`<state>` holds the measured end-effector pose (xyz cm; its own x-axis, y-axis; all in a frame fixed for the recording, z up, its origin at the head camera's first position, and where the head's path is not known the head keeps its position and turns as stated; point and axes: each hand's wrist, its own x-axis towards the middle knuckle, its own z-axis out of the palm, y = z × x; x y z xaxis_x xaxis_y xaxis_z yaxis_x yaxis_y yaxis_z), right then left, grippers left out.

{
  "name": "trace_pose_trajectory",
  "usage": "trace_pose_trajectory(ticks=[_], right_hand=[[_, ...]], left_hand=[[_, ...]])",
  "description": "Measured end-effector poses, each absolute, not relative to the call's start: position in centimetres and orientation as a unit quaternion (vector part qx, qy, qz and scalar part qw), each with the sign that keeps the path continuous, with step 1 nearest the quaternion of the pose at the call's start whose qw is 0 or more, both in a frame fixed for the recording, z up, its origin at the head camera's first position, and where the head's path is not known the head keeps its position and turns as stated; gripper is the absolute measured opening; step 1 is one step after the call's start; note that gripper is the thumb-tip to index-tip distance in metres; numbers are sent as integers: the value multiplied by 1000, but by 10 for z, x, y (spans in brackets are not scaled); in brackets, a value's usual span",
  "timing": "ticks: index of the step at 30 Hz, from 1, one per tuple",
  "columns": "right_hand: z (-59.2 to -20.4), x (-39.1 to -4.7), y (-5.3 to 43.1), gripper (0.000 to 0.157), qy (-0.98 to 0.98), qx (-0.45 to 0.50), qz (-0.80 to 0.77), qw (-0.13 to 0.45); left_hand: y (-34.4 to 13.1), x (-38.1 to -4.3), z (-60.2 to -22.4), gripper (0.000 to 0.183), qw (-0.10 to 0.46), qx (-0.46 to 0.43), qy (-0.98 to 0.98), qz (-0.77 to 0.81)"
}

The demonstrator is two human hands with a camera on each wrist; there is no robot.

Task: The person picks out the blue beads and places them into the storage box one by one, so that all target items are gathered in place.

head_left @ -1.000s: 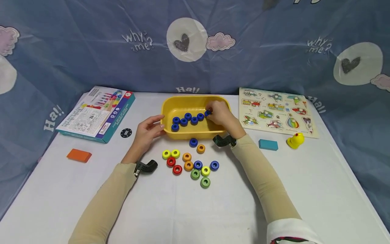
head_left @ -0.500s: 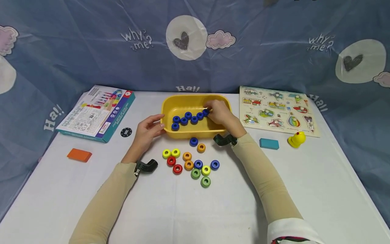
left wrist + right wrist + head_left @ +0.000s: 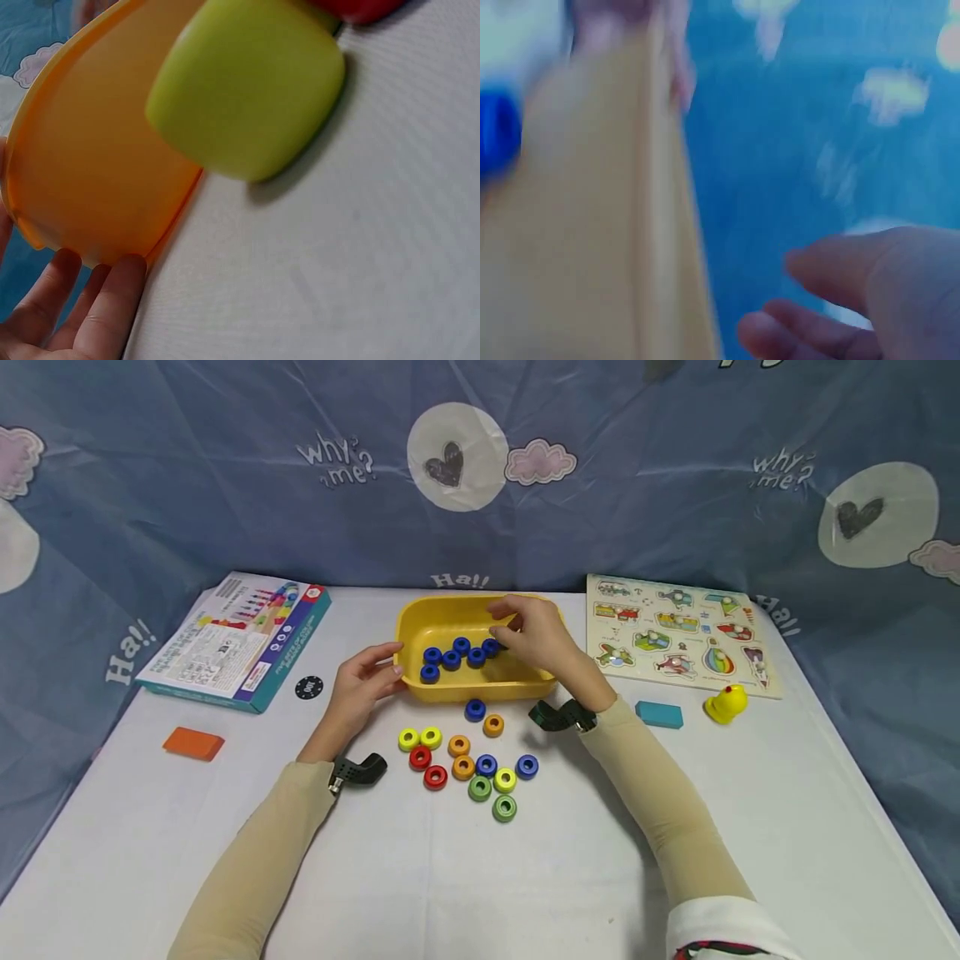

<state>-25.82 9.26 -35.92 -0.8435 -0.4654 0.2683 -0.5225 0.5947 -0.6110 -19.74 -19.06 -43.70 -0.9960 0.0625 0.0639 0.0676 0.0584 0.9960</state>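
Note:
A yellow plastic basin (image 3: 480, 691) stands at the back middle of the table. Inside it, several blue ring-shaped beads (image 3: 461, 646) lie in a zigzag row. My left hand (image 3: 362, 683) rests its fingertips against the basin's left end; in the left wrist view the fingers (image 3: 112, 307) touch its outer wall. Over the basin's right part hovers my right hand (image 3: 536, 631), thumb and fingers apart, with nothing seen between them. It may hide the row's right end. Loose beads in front are yellow (image 3: 431, 737), red (image 3: 435, 777), orange (image 3: 463, 767), green (image 3: 505, 808) and blue (image 3: 527, 767).
A boxed game (image 3: 236, 639) and a black round chip (image 3: 309, 687) lie left, with an orange block (image 3: 193, 743) nearer. On the right are a picture puzzle board (image 3: 678, 635), a teal block (image 3: 659, 714) and a yellow toy chick (image 3: 725, 703). A patterned blue cloth (image 3: 637, 527) hangs behind.
My right hand has let go of the blue bead at the row's right end and risen, its fingers spreading. The left hand stays at the basin's left end.

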Motion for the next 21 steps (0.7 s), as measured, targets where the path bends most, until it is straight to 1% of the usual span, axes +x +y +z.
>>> trace_pose_trajectory(ticks=[2,4,8,12,17,21], right_hand=[[-352,-239,89,24,-870,319,370,56],[-349,-219,85,21,-855,367,361,58],[-355,-191,84,19,-850,426,310,28],[-370,-178,88,20,-869,422,260,-6],[-387,-173,87,26,-893,409,188,-6],[-396,-172,84,31,-905,397,151,-17]], left_hand=[[-190,-197,-438,44,1,-46,-730,-682],[-190,-197,-438,44,2,-47,-732,-680],[-191,-197,-437,44,4,-49,-731,-681],[-191,-197,-437,44,1,-49,-725,-687],[-191,-198,-438,45,0,-50,-722,-690],[-190,-198,-438,45,2,-49,-720,-692]])
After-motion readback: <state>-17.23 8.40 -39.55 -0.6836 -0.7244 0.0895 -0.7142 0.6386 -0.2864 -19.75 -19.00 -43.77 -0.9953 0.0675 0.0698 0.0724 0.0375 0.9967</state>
